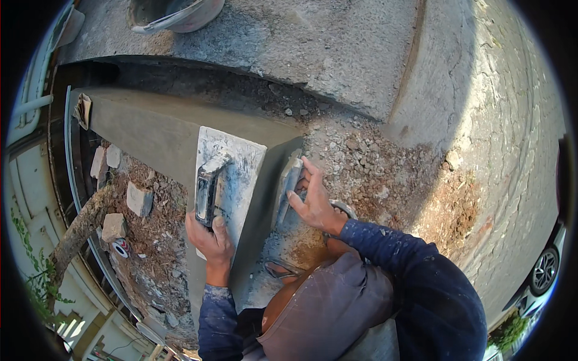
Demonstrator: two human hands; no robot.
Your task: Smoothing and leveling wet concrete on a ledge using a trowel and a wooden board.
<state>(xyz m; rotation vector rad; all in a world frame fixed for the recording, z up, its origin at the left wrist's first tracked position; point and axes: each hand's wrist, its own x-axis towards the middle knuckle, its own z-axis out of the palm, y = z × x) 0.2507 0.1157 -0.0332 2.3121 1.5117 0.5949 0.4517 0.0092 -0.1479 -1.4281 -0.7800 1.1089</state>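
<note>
My left hand [211, 240] is closed at the lower end of a plastering float [244, 171], a pale board smeared with mortar with a dark handle. The float lies against the side of a low, freshly rendered wall [144, 129], near its corner. On the wall's end face [265, 198], my right hand [314, 207] grips a small, flat, greyish block [288, 188] between thumb and fingers. The block's far face is turned to the wall, so its exact kind cannot be made out.
Rubble [367, 156] and loose earth lie right of the wall. Several broken bricks [139, 198] and a tree trunk [84, 225] are on the left. A mortar-stained bucket [180, 15] stands on the concrete slab [337, 48] ahead. My sandalled foot [282, 269] is close by the wall.
</note>
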